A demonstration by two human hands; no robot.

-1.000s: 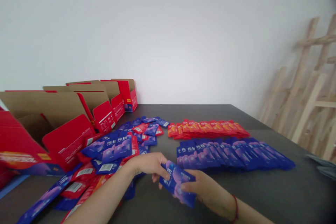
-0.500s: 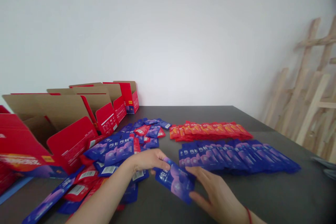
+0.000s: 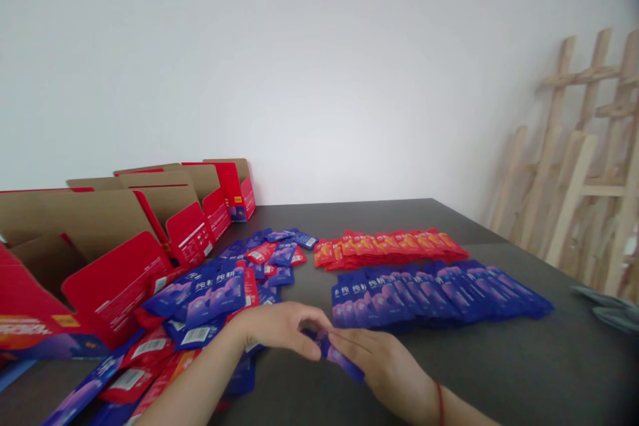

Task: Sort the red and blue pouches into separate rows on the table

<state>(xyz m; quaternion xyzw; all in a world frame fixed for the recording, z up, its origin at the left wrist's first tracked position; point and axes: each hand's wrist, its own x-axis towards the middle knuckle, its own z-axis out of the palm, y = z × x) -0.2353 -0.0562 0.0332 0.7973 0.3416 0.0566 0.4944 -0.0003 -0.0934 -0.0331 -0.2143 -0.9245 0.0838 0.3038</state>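
Both my hands meet low in the middle over the dark table (image 3: 499, 366). My left hand (image 3: 279, 327) pinches the near end of a blue sachet (image 3: 342, 361). My right hand (image 3: 384, 366), with a red cord at the wrist, lies over the same sachet with its fingers closed on it, so only an edge shows. Just beyond the hands lies a row of overlapping blue sachets (image 3: 439, 293), and behind it a row of red-orange sachets (image 3: 394, 246).
A loose heap of blue and red sachets (image 3: 219, 293) spreads at the left. Several open red cardboard boxes (image 3: 114, 266) line the left side. Wooden frames (image 3: 579, 180) lean on the wall at right. A grey object (image 3: 606, 306) lies at the right edge.
The blue sachet was held up facing me, then lowered toward the table. Now both hands cover most of it, close to the near end of the blue row.
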